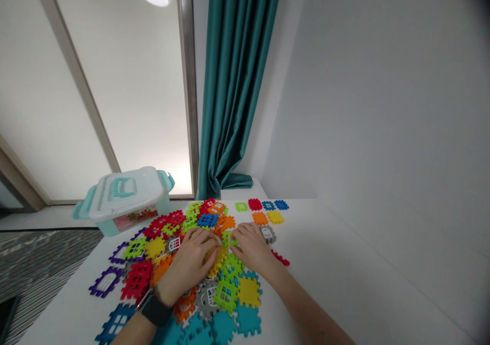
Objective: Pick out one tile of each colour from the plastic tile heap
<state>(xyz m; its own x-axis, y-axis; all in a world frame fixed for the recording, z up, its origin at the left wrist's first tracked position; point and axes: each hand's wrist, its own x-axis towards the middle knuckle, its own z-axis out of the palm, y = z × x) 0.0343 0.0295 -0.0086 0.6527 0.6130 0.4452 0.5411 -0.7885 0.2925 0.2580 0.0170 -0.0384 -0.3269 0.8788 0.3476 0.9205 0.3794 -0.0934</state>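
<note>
My left hand (pixel 196 253), with a dark watch (pixel 156 306) on the wrist, is bent over the pile of interlocking plastic tiles. Its thumb and fingers close around the edge of a yellow tile (pixel 219 263). Just to the right, my right hand (pixel 250 244) has its fingers curled, with the thumb and fingertips at a green window tile (pixel 228 238). Part of each tile is hidden by the fingers. Below the hands lie more green window tiles (pixel 225 295), a grey tile (pixel 207 298) and a yellow square tile (pixel 249 291).
A lidded storage box (pixel 132 194) stands at the back left of the white table (pixel 302 284). Red tiles (pixel 137 279) and purple frames (pixel 105 281) lie left. Blue tiles (pixel 281 204) and an orange tile (pixel 259 218) sit back right. A green curtain (pixel 237 79) hangs behind.
</note>
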